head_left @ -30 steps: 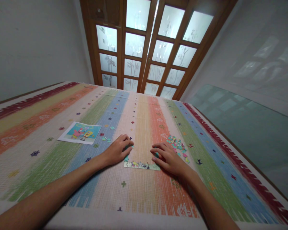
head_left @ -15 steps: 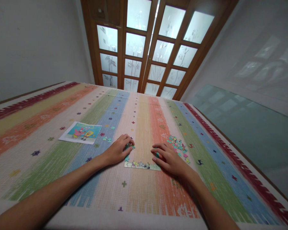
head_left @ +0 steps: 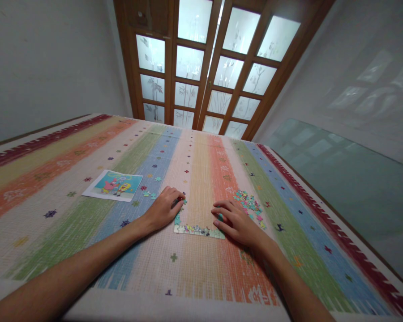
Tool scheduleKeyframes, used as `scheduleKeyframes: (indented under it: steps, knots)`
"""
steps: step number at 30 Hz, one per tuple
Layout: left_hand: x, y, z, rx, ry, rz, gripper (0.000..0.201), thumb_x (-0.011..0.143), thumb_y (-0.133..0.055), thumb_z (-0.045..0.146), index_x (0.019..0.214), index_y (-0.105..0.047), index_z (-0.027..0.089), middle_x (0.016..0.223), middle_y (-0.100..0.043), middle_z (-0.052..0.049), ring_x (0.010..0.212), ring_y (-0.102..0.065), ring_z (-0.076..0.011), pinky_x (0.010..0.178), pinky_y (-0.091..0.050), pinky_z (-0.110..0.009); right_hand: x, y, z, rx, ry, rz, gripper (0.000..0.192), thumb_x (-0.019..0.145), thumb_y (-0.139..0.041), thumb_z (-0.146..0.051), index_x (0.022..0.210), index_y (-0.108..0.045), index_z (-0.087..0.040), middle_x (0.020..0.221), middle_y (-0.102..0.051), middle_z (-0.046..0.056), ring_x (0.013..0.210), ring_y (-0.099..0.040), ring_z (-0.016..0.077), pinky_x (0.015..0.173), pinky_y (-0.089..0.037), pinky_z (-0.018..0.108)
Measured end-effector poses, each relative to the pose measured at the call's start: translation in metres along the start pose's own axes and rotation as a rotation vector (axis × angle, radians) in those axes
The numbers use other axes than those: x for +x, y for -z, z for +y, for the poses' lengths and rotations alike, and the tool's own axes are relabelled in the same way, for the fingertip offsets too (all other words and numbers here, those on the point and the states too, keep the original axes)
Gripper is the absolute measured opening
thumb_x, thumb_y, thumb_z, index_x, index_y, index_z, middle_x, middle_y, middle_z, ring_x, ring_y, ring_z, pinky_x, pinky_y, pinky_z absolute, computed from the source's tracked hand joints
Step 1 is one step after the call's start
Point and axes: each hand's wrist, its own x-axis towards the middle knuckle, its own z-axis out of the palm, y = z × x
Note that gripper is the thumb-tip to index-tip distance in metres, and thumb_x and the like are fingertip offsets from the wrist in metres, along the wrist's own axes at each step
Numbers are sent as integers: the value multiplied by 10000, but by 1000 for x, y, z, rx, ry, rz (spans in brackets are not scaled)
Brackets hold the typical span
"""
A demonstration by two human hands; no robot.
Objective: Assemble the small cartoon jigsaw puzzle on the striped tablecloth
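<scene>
Landmark: assembled strip of small colourful cardboard jigsaw pieces (head_left: 199, 231), long axis left–right on striped woven tablecloth (head_left: 201, 268).

Left hand (head_left: 163, 209) at strip's left end, fingers curled, pinching small teal piece (head_left: 180, 201) above upturned corner column – nearer hand.

Right hand (head_left: 237, 222) flat, fingers spread, on strip's right end.

Loose pieces pile (head_left: 250, 203) beyond right hand.

Dim, soft daylight enters through the frosted glass panes of the brown wooden door (head_left: 218, 58) at top centre; wide-angle distortion bends edges; focus stays sharp.
</scene>
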Motion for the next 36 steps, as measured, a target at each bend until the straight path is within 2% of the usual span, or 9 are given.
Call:
scheduleKeyframes:
  steps: [5,12,25,32,36]
  knots:
    - [0,-1,-1,32,10,0,179,960,-501,195,931,-677,198,926,-648,-71,969,-587,-253,932,-502,-447,0,1,-1,-4,-6,-6,231,1026,-553,-337,1168,-691,-220,1243,-665,125,1158,-585,276,1019,-477,498]
    - [-1,-3,0,86,-7,-13,187,943,-558,238,1035,-709,178,950,-622,-76,950,-587,-250,912,-518,-439,1,1,0,-7,3,0,222,1023,-563,-328,1170,-691,-222,1237,-663,119,1163,-587,271,1014,-485,474]
    - [-7,3,5,95,-47,30,162,941,-558,234,1035,-678,177,965,-619,-85,944,-585,-248,895,-516,-437,0,0,-1,-27,-1,-6,206,1020,-566,-314,1160,-688,-225,1241,-668,119,1163,-584,280,1021,-478,500]
    - [-13,11,5,150,-119,-15,210,972,-546,272,980,-744,202,918,-619,-87,880,-570,-241,818,-515,-422,0,1,-2,-34,-10,-12,215,1018,-564,-317,1167,-693,-232,1250,-664,116,1155,-588,276,1024,-479,493]
    - [-12,15,4,126,-136,-55,231,979,-535,264,995,-756,199,952,-643,-96,900,-588,-239,828,-524,-424,0,1,-2,-24,-12,-13,213,1022,-560,-313,1169,-687,-226,1260,-661,114,1161,-586,272,1029,-475,485]
